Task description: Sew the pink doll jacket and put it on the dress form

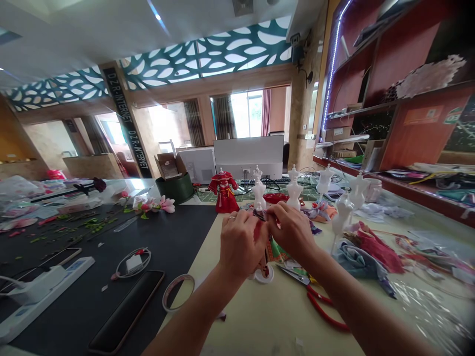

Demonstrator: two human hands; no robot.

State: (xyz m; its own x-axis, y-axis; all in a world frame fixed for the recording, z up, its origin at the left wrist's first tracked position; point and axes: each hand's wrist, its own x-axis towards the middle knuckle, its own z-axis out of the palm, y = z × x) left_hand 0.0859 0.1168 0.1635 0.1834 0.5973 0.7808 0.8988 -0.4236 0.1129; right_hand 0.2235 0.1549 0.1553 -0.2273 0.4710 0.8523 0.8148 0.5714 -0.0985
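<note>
My left hand, with a ring on one finger, and my right hand meet over a small white dress-form mannequin. Both have their fingers pinched on a small doll garment, dark at the collar and reddish below. My fingers cover most of it. Under them shows the mannequin's round white base. Green patterned cloth lies beside my right hand. Just behind stands a mannequin in a red doll robe. Red-handled scissors lie under my right forearm.
More white mannequins stand behind and to the right, near fabric scraps. On the left are a tape roll, a phone, a power strip and artificial flowers. A monitor stands at the back.
</note>
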